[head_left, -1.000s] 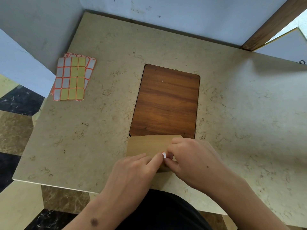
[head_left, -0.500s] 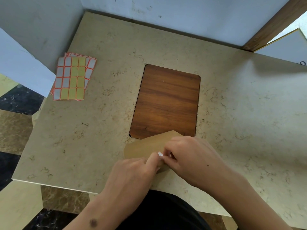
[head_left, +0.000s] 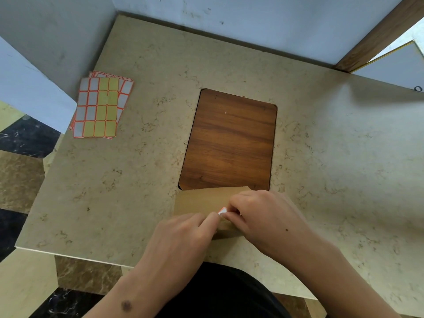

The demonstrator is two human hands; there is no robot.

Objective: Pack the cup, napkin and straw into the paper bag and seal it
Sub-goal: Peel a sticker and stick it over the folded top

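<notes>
We have the bag (head_left: 202,201) flat at the tabletop's near edge, its far end overlapping the wood inset (head_left: 229,141). Our left hand (head_left: 181,239) and right hand (head_left: 263,216) pinch a small sticker (head_left: 222,211) over it between fingertips. The thin paper looks light and easily creased; we judge it best held by the folded flap. Sticker sheets (head_left: 101,106) at the far left corner show no legible writing.

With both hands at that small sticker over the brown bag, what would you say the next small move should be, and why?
Probably press the sticker flat onto the paper bag. The left hand and right hand meet at the white, orange-edged label, which stands up from the paper rather than lying flat, so the seal looks unfinished. No cup, napkin or straw lies outside the bag.
</notes>
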